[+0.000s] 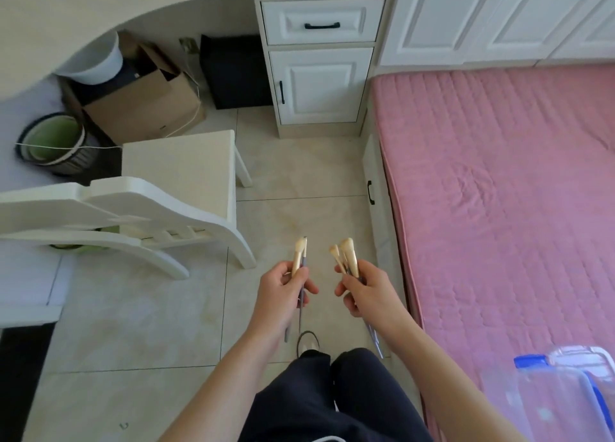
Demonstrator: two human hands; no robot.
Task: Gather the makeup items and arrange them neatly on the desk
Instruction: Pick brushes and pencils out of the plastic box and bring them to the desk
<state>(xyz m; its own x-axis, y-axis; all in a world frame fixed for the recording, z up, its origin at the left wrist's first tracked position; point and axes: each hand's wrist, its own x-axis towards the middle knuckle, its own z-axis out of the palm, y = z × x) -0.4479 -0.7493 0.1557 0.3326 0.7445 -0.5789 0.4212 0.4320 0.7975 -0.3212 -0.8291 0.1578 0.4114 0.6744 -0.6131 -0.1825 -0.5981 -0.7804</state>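
Risk: loose fistfuls, so a brush could slide out and drop to the tiled floor point(139, 325) on the way to the desk point(50, 25), far left. Left hand point(283, 292) curled round two makeup brushes point(299, 255), bristles up. Right hand point(362, 290) grips a bigger bunch of brushes point(346, 253), handles poking out below. White chair point(133, 202) stands between person and desk.

Left hand point(283, 290) and right hand point(362, 290) each grip makeup brushes point(347, 255) above the tiled floor point(133, 308).
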